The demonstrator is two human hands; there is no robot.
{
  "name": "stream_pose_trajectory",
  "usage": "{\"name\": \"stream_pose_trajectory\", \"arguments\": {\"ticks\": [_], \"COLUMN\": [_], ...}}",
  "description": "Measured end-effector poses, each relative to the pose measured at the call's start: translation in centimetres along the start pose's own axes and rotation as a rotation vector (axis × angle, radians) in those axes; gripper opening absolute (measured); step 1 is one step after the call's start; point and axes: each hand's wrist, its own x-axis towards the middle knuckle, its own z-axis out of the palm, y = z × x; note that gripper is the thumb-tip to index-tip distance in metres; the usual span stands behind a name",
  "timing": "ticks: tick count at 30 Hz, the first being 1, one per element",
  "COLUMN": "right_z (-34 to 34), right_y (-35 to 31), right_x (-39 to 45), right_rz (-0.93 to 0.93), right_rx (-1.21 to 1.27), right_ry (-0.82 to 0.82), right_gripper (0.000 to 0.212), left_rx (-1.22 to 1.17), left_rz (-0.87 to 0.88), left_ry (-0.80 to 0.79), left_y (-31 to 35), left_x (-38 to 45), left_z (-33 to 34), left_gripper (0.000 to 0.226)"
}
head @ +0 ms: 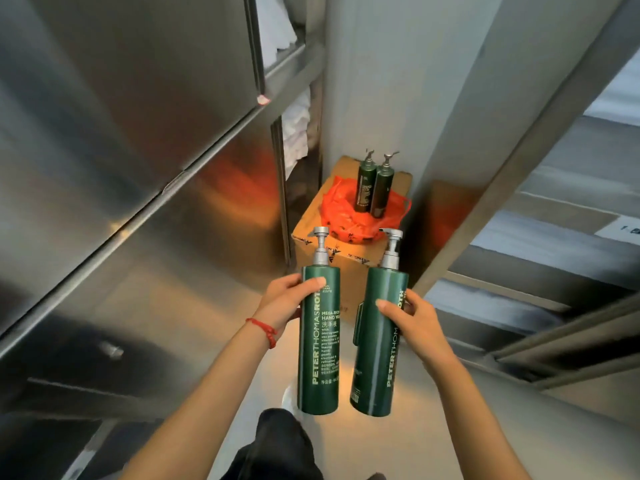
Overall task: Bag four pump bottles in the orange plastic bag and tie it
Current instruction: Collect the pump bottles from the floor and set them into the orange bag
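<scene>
Here the left hand [287, 299] grips one green pump bottle [318, 341], the right hand [412, 323] another [379, 341]; at twelve o'clock, two more bottles [372, 188] stand in the orange bag [353, 216] atop a cardboard box [332, 251].

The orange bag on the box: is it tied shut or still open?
Open. The bag lies spread on the box, its mouth slack and untied, with two bottles standing upright in it.

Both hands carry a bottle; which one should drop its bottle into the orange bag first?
Probably the right hand: its bottle lines up below the orange bag's open near side. Left hand's bottle sits further left.
</scene>
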Motion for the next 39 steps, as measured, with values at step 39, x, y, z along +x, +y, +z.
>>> {"name": "stream_pose_trajectory", "arguments": {"ticks": [39], "right_z": [-3.8], "right_y": [0.7], "right_x": [39.1], "right_rz": [0.057], "right_rx": [-0.104], "right_ry": [0.417], "right_gripper": [0.066], "left_rx": [0.334], "left_rz": [0.191], "left_ry": [-0.057], "left_y": [9.8], "left_x": [42.5], "left_z": [4.3], "left_gripper": [0.042]}}
